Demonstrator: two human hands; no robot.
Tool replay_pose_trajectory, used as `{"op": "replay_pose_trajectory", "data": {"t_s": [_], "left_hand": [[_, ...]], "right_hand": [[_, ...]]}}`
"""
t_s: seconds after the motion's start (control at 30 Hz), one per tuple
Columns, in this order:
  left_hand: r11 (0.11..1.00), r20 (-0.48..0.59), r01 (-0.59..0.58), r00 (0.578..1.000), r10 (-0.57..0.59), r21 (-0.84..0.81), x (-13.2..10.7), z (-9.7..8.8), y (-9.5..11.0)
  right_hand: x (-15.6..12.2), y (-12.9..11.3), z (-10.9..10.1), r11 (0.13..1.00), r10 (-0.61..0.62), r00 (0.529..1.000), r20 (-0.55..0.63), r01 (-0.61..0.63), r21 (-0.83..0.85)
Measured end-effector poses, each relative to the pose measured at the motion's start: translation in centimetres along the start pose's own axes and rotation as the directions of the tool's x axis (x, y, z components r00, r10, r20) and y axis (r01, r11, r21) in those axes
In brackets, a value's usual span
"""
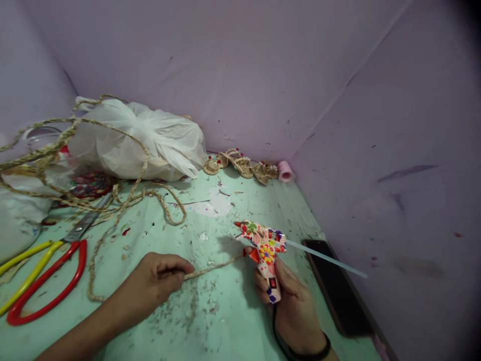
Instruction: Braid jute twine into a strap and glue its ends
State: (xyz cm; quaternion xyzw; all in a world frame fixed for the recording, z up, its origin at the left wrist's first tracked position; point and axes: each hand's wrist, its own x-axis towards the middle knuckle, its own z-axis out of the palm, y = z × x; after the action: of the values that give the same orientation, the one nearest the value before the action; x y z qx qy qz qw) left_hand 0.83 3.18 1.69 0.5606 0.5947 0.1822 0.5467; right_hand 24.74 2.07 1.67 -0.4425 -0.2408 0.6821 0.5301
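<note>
My left hand (161, 281) pinches a braided straw cord (216, 267) close to its end. The cord's free end stretches right, toward my right hand (289, 301). That hand is wrapped round the handle of a flower-patterned hot glue gun (266, 253), with a finger at the orange trigger. The gun's orange nozzle points left, and a long translucent glue stick (330, 259) sticks out of its back. From behind my left hand the cord loops away over the table to a tangle at the left. Whether the cord's tip touches my right fingers I cannot tell.
Scissors (73, 250) with red and yellow handles lie at the left. Behind them stands a tied white plastic bag (150, 135). Small woven straw pieces with beads (244, 165) and a pink thread spool (286, 172) line the wall. A dark phone (338, 288) lies at the right edge.
</note>
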Motion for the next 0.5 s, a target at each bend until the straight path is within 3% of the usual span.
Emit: {"op": "replay_pose_trajectory", "data": {"t_s": [0.17,0.27,0.37,0.5], "left_hand": [[0.973,-0.099,-0.105,0.987,0.127,0.208,-0.6,0.0,0.6],[0.916,-0.117,0.006,0.992,0.044,0.401,-1.0,0.0,1.4],[0.811,-0.219,0.108,0.975,0.025,0.574,-1.3,-0.1,1.8],[0.722,-0.189,0.041,0.974,0.126,0.690,-1.5,0.2,1.5]], "right_hand": [[-0.1,-0.2,0.2,1.000,0.022,1.000,-0.012,-0.022,-0.005],[-0.1,-0.2,0.2,1.000,0.026,1.000,-0.010,-0.026,-0.018],[-0.1,-0.2,0.2,0.999,0.021,0.999,-0.027,-0.021,-0.029],[-0.1,-0.1,0.2,0.999,0.021,0.999,-0.037,-0.023,-0.047]]}}
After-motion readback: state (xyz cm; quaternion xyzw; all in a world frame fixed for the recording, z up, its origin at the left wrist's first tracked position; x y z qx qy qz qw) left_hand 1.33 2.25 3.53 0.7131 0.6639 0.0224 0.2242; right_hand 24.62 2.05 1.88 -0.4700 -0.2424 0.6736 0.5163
